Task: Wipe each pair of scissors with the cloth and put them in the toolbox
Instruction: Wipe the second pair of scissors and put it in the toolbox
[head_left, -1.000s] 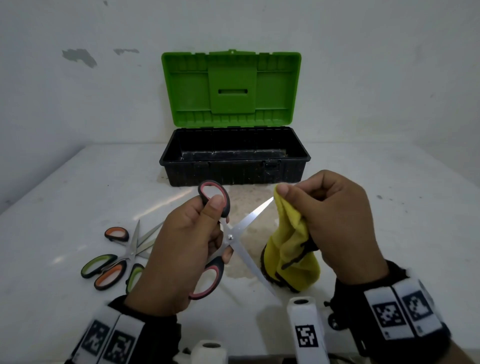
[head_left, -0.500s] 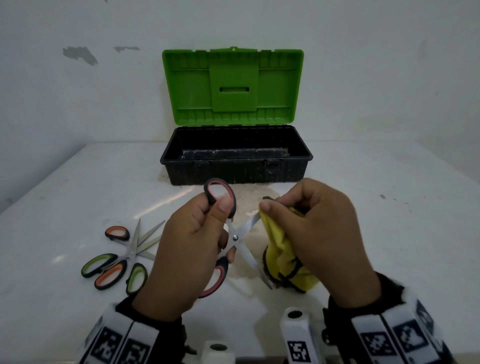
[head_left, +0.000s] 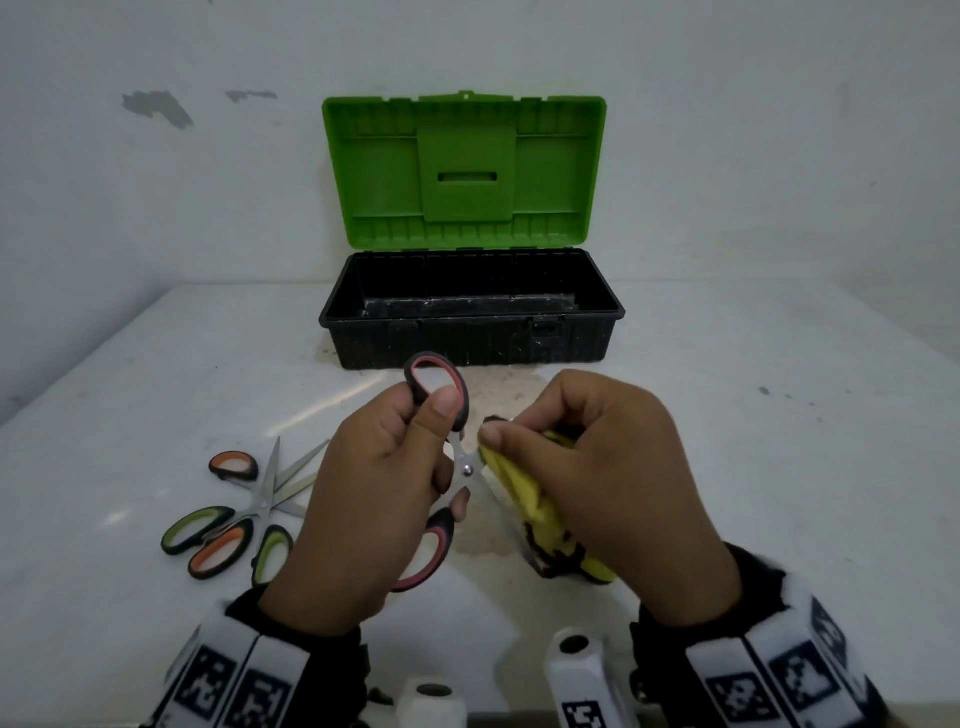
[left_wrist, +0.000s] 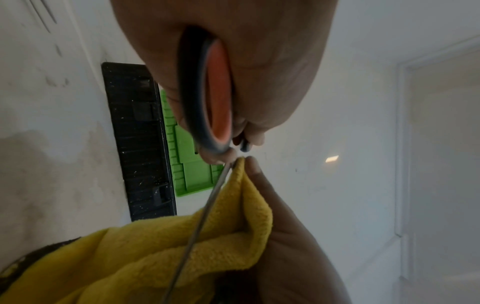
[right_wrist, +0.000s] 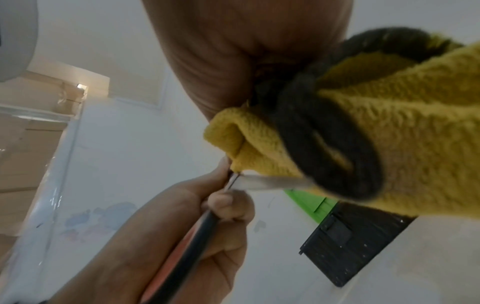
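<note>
Left of the toolbox, near the desk front: two loose scissors, orange-handled scissors and green-handled scissors, crossed and touching, blades open. Left hand in front of the toolbox, fingers curled round the red-handled scissors, thumb on the upper loop, blades spread. Right hand just beside, pinching the yellow cloth folded over one blade near the pivot. Toolbox at the desk's back, green lid upright, black tray showing nothing inside.
</note>
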